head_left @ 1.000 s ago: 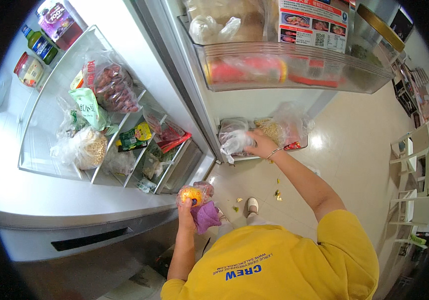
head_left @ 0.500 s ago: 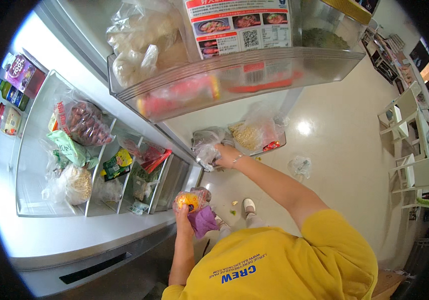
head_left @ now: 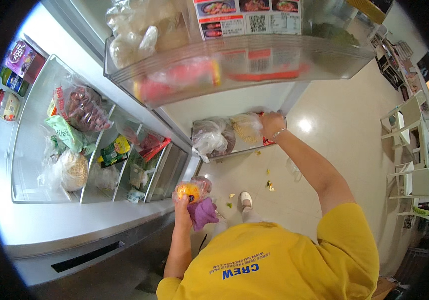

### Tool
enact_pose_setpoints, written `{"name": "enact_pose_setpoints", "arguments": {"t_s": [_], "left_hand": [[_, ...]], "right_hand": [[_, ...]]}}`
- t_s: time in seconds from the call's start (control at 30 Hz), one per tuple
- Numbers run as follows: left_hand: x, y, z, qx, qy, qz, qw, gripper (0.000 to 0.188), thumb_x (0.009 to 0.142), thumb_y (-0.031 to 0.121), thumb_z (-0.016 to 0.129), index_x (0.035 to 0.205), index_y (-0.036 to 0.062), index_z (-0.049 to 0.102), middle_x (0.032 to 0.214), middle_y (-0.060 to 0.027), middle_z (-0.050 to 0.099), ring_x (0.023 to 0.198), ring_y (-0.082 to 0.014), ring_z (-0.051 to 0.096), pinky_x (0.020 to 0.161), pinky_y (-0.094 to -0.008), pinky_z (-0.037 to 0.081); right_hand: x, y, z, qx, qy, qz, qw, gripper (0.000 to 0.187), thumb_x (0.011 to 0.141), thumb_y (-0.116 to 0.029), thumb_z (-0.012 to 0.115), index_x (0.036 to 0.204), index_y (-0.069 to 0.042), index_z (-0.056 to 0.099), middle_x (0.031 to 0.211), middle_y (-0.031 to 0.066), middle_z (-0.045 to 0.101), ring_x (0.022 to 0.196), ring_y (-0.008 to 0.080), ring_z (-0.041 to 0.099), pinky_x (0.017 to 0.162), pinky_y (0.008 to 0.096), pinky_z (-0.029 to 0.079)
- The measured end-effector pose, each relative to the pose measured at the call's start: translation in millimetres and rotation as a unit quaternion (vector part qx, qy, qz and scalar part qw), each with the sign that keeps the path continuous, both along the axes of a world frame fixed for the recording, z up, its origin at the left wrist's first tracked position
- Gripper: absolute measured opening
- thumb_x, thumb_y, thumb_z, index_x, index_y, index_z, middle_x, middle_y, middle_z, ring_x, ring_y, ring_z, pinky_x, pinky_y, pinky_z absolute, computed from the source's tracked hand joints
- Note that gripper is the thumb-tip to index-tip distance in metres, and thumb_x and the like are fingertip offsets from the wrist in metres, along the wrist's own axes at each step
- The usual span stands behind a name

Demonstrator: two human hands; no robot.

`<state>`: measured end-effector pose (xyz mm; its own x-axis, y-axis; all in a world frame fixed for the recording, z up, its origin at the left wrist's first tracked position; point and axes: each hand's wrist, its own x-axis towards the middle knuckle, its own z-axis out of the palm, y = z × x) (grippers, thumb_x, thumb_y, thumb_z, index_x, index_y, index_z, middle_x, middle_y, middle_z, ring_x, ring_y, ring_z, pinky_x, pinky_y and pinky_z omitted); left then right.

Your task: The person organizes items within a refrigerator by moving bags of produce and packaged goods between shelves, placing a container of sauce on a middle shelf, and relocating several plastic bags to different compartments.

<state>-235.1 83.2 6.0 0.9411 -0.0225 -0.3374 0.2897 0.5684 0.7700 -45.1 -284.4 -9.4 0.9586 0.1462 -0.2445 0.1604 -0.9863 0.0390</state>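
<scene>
My left hand [head_left: 182, 204] is closed around a clear plastic bag [head_left: 190, 190] with something orange-yellow inside. A purple cloth [head_left: 203, 212] hangs beside it, against the same hand. My right arm reaches to the low door shelf of the fridge, where my right hand [head_left: 273, 125] is curled at the shelf's right end. Its fingertips are hidden, so what they grip does not show. Touching that hand on its left is a clear bag of pale beans or nuts [head_left: 246, 127], and a red packet [head_left: 268, 141] peeks out below it. Further left sits a greyish plastic bag [head_left: 210, 136] with dark contents.
An upper door shelf [head_left: 244, 65] with bags and packets juts out above my right hand. At left, a fridge drawer [head_left: 19, 165] holds a bag of dark red fruit [head_left: 82, 110] and several packets. Scraps [head_left: 270, 186] lie on the floor. White chairs [head_left: 409, 180] stand at right.
My right hand has moved right along the low door shelf, from the greyish bag to the far end. The greyish bag now stands free of it. My left hand keeps its hold.
</scene>
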Motion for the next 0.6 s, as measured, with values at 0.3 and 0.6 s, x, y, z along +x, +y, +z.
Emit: {"name": "enact_pose_setpoints", "arguments": {"t_s": [0.3,0.6], "left_hand": [[-10.0,3.2,-4.0,0.037,-0.015,0.027,0.999,0.060,0.077,0.031,0.060,0.126,0.0055,0.038,0.116,-0.0099,0.048,0.108,-0.0237,0.051,0.091,-0.0385,0.043],[-14.8,4.9,2.4,0.059,-0.008,0.042,0.997,0.060,0.076,0.033,0.060,0.125,0.0057,0.039,0.116,-0.0107,0.048,0.108,-0.0244,0.050,0.093,-0.0386,0.042]], "right_hand": [[-8.6,86.4,-33.6,0.422,-0.058,-0.231,0.874,0.032,0.073,-0.026,0.056,0.089,0.002,0.057,0.091,0.0259,0.060,0.092,0.0389,0.058,0.081,0.0430,0.046],[-28.8,116.3,-42.0,0.470,-0.312,-0.126,0.816,0.062,0.080,-0.035,0.056,0.123,0.005,0.037,0.103,0.0294,0.057,0.098,0.0417,0.055,0.085,0.0436,0.044]]}}
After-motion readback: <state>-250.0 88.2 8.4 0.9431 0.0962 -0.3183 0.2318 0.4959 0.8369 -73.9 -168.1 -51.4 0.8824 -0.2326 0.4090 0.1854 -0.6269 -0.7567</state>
